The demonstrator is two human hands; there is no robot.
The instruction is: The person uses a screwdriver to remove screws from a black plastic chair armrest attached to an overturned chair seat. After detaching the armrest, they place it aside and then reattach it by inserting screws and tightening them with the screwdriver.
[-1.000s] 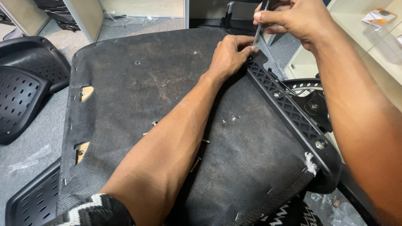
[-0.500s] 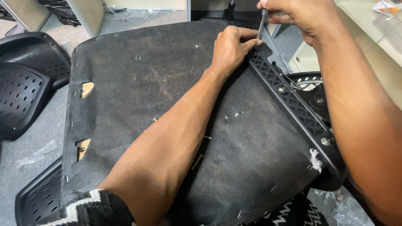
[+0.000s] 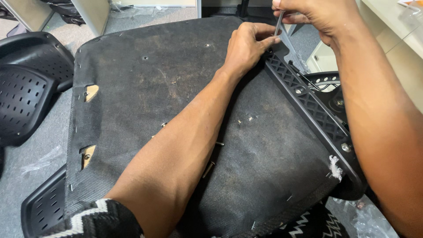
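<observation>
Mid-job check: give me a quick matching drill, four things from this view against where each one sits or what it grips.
1. left hand
2. right hand
3. black plastic bracket
4. perforated black shell

a. on the floor, far left
b. along the seat base's right edge
c. grips the thin metal tool
d. fingertips at the bracket's top end

Pairs: 1-d, 2-c, 3-b, 4-a

The big seat bottom [image 3: 176, 101] is covered in dusty black cloth, with small tan wood patches [image 3: 91, 92] seen through holes. The long plastic bracket [image 3: 308, 105] is coloured black with a criss-cross pattern. The sleeve [image 3: 97, 220] is patterned in black and white zigzags. The floor [image 3: 39, 163] is grey.
</observation>
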